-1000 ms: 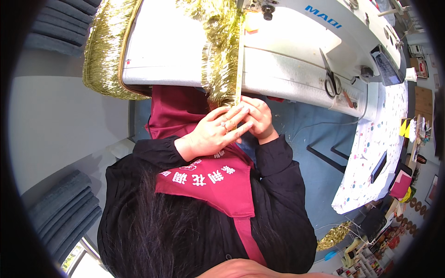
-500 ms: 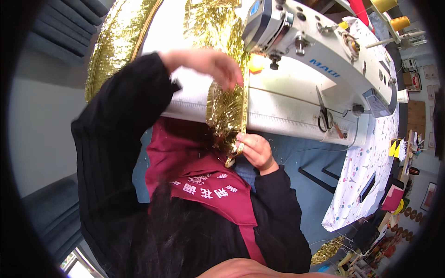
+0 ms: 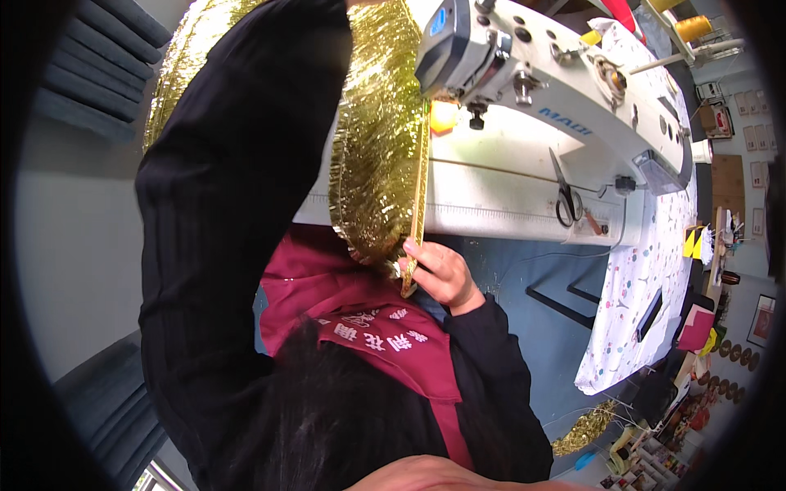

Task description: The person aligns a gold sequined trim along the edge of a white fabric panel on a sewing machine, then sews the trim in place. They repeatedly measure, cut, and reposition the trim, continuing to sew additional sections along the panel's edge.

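Between thumb and fingers, my right hand point(image 3: 444, 277) pinches a narrow gold trim point(image 3: 420, 176) near its lower end, just off the table's front edge. The trim runs up from there to the sewing machine point(image 3: 540, 94), along the right side of a wide, shiny gold fringe point(image 3: 372, 155). This fringe lies over the machine bed and droops past the front edge toward the maroon apron point(image 3: 360, 307). My left arm reaches far forward across the left side. Only a sliver of my left hand point(image 3: 359, 2) shows at the top edge, its fingers hidden.
Black-handled scissors point(image 3: 566, 200) lie on the machine bed point(image 3: 508, 211) to the right. More gold fringe point(image 3: 184, 69) hangs at the far left. A patterned white cloth point(image 3: 626, 315) covers a surface on the right, and yellow thread cones point(image 3: 693, 29) stand at the back.
My left hand has moved forward from above the fringe to the top edge. The fringe now lies wider and flatter. My right hand has shifted slightly left and down, still pinching the trim.
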{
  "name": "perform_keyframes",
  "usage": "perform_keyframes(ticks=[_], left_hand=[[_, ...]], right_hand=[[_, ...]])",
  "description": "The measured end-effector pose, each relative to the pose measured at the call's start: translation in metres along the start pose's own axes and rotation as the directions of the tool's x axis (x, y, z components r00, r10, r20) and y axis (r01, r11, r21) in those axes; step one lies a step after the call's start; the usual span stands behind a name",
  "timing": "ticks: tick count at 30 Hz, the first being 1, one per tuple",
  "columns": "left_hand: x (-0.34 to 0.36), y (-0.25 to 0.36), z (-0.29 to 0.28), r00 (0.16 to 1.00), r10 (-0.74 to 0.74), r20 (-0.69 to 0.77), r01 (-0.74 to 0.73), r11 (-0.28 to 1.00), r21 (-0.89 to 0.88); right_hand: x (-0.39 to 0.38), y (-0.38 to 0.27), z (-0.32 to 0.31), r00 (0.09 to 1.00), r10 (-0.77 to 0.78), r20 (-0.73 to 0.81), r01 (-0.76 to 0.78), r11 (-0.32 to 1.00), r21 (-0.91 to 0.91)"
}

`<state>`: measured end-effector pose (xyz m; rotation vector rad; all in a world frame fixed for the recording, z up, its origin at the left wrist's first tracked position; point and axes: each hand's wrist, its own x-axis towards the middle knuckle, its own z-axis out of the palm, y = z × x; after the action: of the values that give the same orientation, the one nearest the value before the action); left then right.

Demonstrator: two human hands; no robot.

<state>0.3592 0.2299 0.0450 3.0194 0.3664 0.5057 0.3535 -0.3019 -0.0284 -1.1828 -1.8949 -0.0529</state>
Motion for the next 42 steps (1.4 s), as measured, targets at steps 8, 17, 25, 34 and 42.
perform_keyframes(ticks=[8, 17, 25, 34, 42], left_hand=[[-0.197, 0.270, -0.048, 0.979, 0.163, 0.123, -0.171, 0.983, 0.064], [-0.268, 0.364, -0.004, 0.985, -0.047, -0.163, -0.003, 0.956, -0.294], [-0.307, 0.418, 0.007, 0.995, -0.004, -0.099, -0.017, 0.978, -0.210], [-0.310, 0.421, 0.011, 0.994, 0.020, -0.106, -0.040, 0.982, -0.186], [-0.308, 0.424, 0.011, 0.995, 0.018, -0.095, -0.037, 0.980, -0.194]], right_hand=[[0.001, 0.005, 0.002, 0.997, -0.071, -0.019, 0.072, 0.997, 0.038], [-0.028, 0.009, -0.001, 0.988, -0.096, -0.120, 0.094, 0.995, -0.026], [-0.048, 0.010, -0.001, 0.998, -0.060, 0.014, 0.061, 0.988, -0.142], [-0.052, 0.016, 0.003, 0.998, -0.058, -0.035, 0.053, 0.989, -0.139], [-0.054, 0.018, 0.003, 0.998, -0.035, -0.047, 0.029, 0.992, -0.119]])
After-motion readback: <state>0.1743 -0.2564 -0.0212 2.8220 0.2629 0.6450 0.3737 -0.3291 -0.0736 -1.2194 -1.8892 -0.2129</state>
